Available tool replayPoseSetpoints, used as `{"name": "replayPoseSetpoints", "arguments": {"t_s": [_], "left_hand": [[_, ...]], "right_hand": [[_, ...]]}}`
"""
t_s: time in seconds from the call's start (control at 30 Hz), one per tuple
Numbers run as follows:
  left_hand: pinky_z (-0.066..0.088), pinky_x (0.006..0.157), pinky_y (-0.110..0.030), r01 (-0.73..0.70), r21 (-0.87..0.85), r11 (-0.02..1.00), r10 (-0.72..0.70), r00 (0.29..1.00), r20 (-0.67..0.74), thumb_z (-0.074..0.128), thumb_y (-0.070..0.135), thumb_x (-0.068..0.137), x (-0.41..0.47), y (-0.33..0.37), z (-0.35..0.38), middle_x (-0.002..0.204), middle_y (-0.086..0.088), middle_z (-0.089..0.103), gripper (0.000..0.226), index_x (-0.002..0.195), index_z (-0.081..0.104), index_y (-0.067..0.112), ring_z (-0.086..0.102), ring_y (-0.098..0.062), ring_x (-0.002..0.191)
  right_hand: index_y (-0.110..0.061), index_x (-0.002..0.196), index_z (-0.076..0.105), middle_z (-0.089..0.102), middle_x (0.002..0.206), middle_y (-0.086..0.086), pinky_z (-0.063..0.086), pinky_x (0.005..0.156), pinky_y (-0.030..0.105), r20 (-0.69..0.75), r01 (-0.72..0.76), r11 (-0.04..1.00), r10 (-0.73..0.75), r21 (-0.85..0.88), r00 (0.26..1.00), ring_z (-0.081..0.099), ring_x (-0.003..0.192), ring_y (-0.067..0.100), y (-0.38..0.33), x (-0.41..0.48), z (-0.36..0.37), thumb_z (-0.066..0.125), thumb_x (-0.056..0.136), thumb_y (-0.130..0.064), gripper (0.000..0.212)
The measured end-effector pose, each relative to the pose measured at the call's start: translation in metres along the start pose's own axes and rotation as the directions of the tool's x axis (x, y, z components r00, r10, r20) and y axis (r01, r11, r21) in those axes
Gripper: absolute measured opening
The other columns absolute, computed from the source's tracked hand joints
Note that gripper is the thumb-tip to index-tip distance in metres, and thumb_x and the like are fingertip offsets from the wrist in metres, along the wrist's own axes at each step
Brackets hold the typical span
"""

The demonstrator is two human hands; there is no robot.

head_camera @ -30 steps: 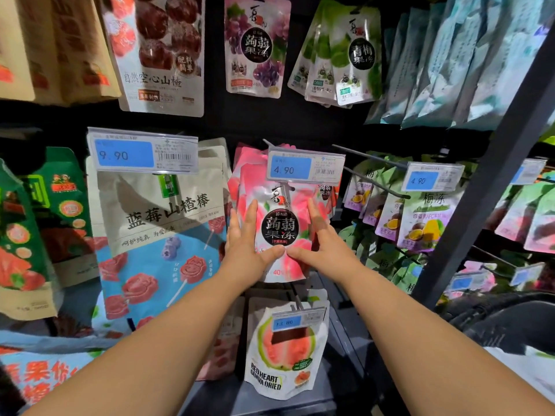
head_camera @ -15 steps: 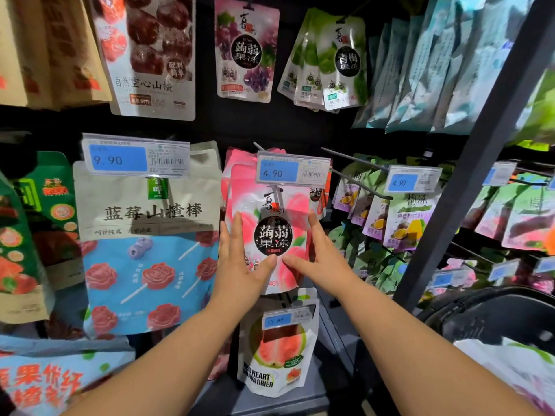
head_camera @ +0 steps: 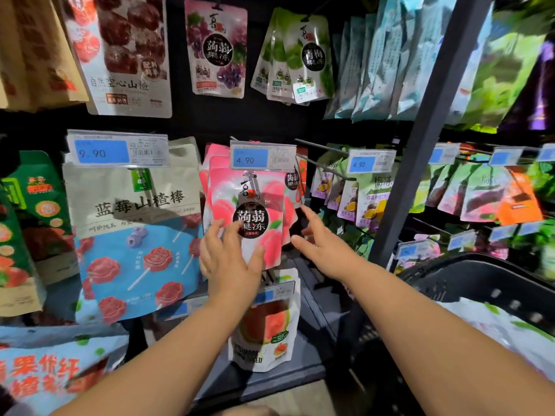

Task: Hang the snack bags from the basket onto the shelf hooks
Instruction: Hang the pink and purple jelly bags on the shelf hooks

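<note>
A pink peach jelly bag hangs on a shelf hook under the 4.90 price tag, in front of several like bags. My left hand lies against the bag's lower left, fingers straight. My right hand hovers just right of the bag with fingers spread, holding nothing. The black basket sits at the lower right with pale bags inside.
A large blueberry hawthorn bag hangs to the left under a 9.90 tag. A guava bag hangs below my hands. A dark upright post stands to the right, with bare hooks and more bags beyond.
Both hands have loosened from the pink bag's sides. My right hand has come off it and drawn right and back; my left hand still touches it. The bag stays hanging.
</note>
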State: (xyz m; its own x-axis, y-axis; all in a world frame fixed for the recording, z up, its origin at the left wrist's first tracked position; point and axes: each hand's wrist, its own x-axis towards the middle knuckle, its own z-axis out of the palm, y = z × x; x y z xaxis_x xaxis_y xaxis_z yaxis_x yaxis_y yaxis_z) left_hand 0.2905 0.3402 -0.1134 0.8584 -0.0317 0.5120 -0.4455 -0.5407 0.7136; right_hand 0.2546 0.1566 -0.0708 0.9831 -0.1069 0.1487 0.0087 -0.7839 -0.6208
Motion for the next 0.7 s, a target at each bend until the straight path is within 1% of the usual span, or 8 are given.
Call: {"name": "replayPoseSetpoints", "arguments": {"t_s": [0.07, 0.13, 0.2, 0.3, 0.4, 0.53, 0.6, 0.7], "left_hand": [[0.023, 0.109, -0.044, -0.089, -0.005, 0.996, 0.089, 0.996, 0.030, 0.062, 0.031, 0.090, -0.008, 0.009, 0.008, 0.136, -0.006, 0.039, 0.043, 0.129, 0.052, 0.016, 0.026, -0.024, 0.129], [0.023, 0.104, -0.032, -0.186, -0.055, 0.981, 0.193, 0.969, 0.157, 0.062, 0.028, 0.092, -0.016, 0.024, 0.021, 0.124, -0.001, 0.045, 0.037, 0.126, 0.053, 0.016, 0.032, -0.023, 0.124], [0.023, 0.099, -0.024, -0.232, -0.123, 0.965, 0.259, 0.916, 0.305, 0.060, 0.028, 0.094, -0.026, 0.043, 0.039, 0.124, 0.001, 0.048, 0.035, 0.126, 0.052, 0.017, 0.033, -0.021, 0.123], [0.027, 0.093, -0.024, -0.270, -0.179, 0.946, 0.324, 0.804, 0.498, 0.057, 0.032, 0.097, -0.044, 0.075, 0.076, 0.122, 0.001, 0.053, 0.031, 0.124, 0.054, 0.017, 0.038, -0.021, 0.121], [0.032, 0.098, -0.030, -0.336, -0.232, 0.913, 0.404, 0.663, 0.631, 0.056, 0.035, 0.097, -0.066, 0.107, 0.115, 0.123, 0.001, 0.056, 0.031, 0.124, 0.055, 0.020, 0.041, -0.022, 0.122], [0.034, 0.101, -0.032, -0.423, -0.317, 0.849, 0.509, 0.493, 0.705, 0.053, 0.036, 0.098, -0.095, 0.145, 0.159, 0.118, 0.003, 0.061, 0.028, 0.122, 0.058, 0.022, 0.046, -0.023, 0.120], [0.038, 0.099, -0.037, -0.456, -0.337, 0.823, 0.534, 0.423, 0.732, 0.050, 0.037, 0.099, -0.105, 0.158, 0.174, 0.114, 0.004, 0.064, 0.027, 0.121, 0.058, 0.023, 0.050, -0.025, 0.117], [0.040, 0.089, -0.038, -0.573, -0.246, 0.782, 0.518, 0.378, 0.767, 0.042, 0.050, 0.099, -0.114, 0.167, 0.186, 0.112, 0.004, 0.065, 0.033, 0.121, 0.054, 0.028, 0.053, -0.025, 0.112]], "right_hand": [[-0.039, 0.156, 0.005, 0.044, 0.149, 0.011, 0.039, 0.104, 0.036, 0.009, -0.040, 0.998, 0.041, -0.051, 0.999, 0.049, 0.130, 0.026, 0.006, -0.011, -0.015, 0.043, 0.102, -0.047, 0.067], [-0.036, 0.157, 0.012, 0.050, 0.142, 0.006, 0.041, 0.099, 0.034, 0.007, -0.081, 0.994, 0.081, -0.072, 0.997, 0.054, 0.121, 0.023, 0.017, -0.026, -0.031, 0.042, 0.103, -0.045, 0.062], [-0.033, 0.156, 0.022, 0.052, 0.136, 0.001, 0.038, 0.095, 0.029, -0.007, -0.135, 0.987, 0.135, -0.091, 0.991, 0.053, 0.121, 0.021, 0.031, -0.047, -0.049, 0.042, 0.103, -0.044, 0.057], [-0.030, 0.151, 0.035, 0.053, 0.136, 0.002, 0.037, 0.095, 0.029, -0.038, -0.235, 0.968, 0.232, -0.088, 0.972, 0.052, 0.124, 0.020, 0.060, -0.081, -0.075, 0.042, 0.103, -0.044, 0.050], [-0.025, 0.143, 0.049, 0.058, 0.133, -0.002, 0.038, 0.096, 0.028, -0.120, -0.325, 0.941, 0.313, -0.093, 0.942, 0.054, 0.122, 0.016, 0.092, -0.121, -0.097, 0.045, 0.102, -0.042, 0.044], [-0.020, 0.131, 0.061, 0.062, 0.123, -0.006, 0.038, 0.090, 0.024, -0.207, -0.443, 0.888, 0.414, -0.120, 0.886, 0.054, 0.109, 0.008, 0.137, -0.182, -0.121, 0.053, 0.100, -0.040, 0.038], [-0.021, 0.124, 0.066, 0.066, 0.119, -0.006, 0.042, 0.090, 0.024, -0.230, -0.512, 0.851, 0.478, -0.120, 0.848, 0.058, 0.108, 0.009, 0.160, -0.213, -0.133, 0.057, 0.098, -0.038, 0.033], [-0.019, 0.118, 0.070, 0.067, 0.107, -0.007, 0.040, 0.085, 0.018, -0.265, -0.607, 0.789, 0.569, -0.090, 0.779, 0.060, 0.099, 0.010, 0.184, -0.253, -0.152, 0.064, 0.095, -0.033, 0.028]]}}
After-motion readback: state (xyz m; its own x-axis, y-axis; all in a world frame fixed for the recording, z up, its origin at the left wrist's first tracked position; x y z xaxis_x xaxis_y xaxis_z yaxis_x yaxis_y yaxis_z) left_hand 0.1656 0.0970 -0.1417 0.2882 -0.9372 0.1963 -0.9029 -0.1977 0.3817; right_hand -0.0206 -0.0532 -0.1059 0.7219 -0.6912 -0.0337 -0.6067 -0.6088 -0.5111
